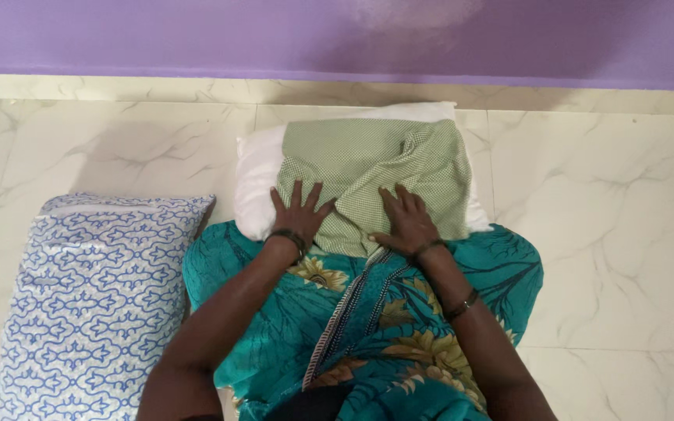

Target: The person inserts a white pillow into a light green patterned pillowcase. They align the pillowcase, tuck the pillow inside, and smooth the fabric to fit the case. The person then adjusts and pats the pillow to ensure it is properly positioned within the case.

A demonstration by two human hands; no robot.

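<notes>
Teal floral fabric (399,312) draped over the person's lap fills the bottom of the head view, nearest the camera, with both forearms reaching forward across it. Just beyond the knees a white pillow (255,175) lies on the pale marble floor (602,203), its far edge near the base of the purple wall (118,35). A green checked pillowcase (376,168) covers most of that pillow; only the pillow's left end and thin strips along the far and right edges show bare.

Left hand (299,212) lies flat on the green cloth near its left edge, fingers spread, palm down, holding nothing; its grip is fully open and simply presses. Right hand (407,222) rests on the cloth a little to the right, fingers also extended and pressing; a diagonal fold runs up from between the two hands, and the cloth bunches loosely there. Neither hand pinches the fabric as far as can be seen.

To the left, touching the lap fabric, a second pillow in a blue and white patterned case (95,296) lies lengthwise on the floor, fully covered.

Judging from this, the step in hand looks like working the green case over the white pillow, with the cover partly on and still wrinkled. A next move would seem to call for gripping the case's open edge and drawing it toward the exposed left end, while smoothing the fold between the hands.
</notes>
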